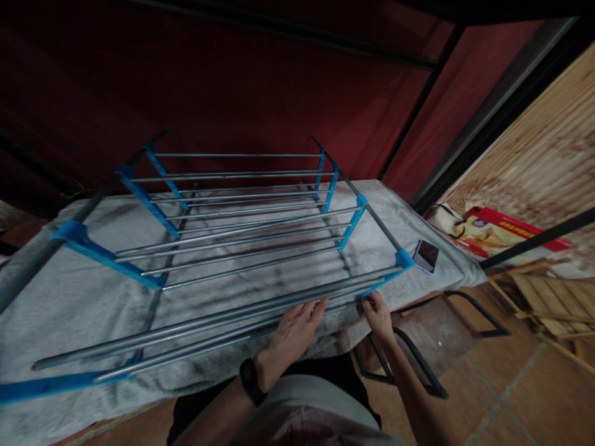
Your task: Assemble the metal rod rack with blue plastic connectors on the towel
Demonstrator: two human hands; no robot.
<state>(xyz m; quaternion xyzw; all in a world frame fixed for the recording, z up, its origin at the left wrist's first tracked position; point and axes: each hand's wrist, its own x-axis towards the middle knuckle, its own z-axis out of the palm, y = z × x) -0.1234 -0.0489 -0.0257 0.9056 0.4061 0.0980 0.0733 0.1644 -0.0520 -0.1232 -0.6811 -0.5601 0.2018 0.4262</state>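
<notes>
Rack (232, 233) of round metal tubes stands beside the flattened left hand (295, 326), right hand (379, 316) pinching a blue bracket (383, 282).

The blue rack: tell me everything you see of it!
This rack has shiny, metal-looking rods across blue, plastic-looking brackets, with darker grey poles along both sides. It rests on grey cloth; one front rod's left end looks loose. The right hand seems to touch its near right bracket; the left hand is at the front rods.

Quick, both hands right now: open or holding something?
Left hand: open, fingers extended by the metal rods.
Right hand: at the blue bracket's lower end; grip unclear.
</notes>
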